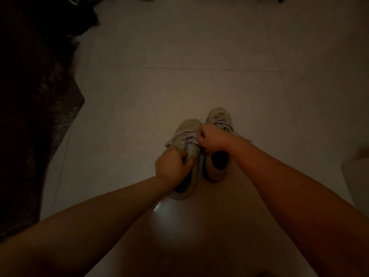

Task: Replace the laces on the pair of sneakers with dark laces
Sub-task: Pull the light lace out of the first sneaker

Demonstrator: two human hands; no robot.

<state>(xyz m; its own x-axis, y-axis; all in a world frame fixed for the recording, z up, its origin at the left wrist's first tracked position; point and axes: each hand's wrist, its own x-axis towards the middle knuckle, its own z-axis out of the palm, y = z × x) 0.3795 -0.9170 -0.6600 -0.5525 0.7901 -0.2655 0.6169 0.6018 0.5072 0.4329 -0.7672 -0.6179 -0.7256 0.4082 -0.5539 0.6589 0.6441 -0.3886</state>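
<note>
Two pale sneakers stand side by side on the light tiled floor (pixel 179 56), toes pointing away from me, in dim light. My left hand (pixel 170 163) grips the tongue and collar of the left sneaker (pixel 187 126). My right hand (pixel 211 137) pinches the pale lace (pixel 179 136) over that sneaker's eyelets. The right sneaker (pixel 218 114) keeps its pale laces and is partly hidden behind my right hand. No dark laces show.
A dark patterned rug (pixel 34 108) runs along the left side. Dark cloth lies at the upper left corner (pixel 87 19). A pale object (pixel 357 176) stands at the right edge. A bright reflection (pixel 169 214) shines on the floor near the heels.
</note>
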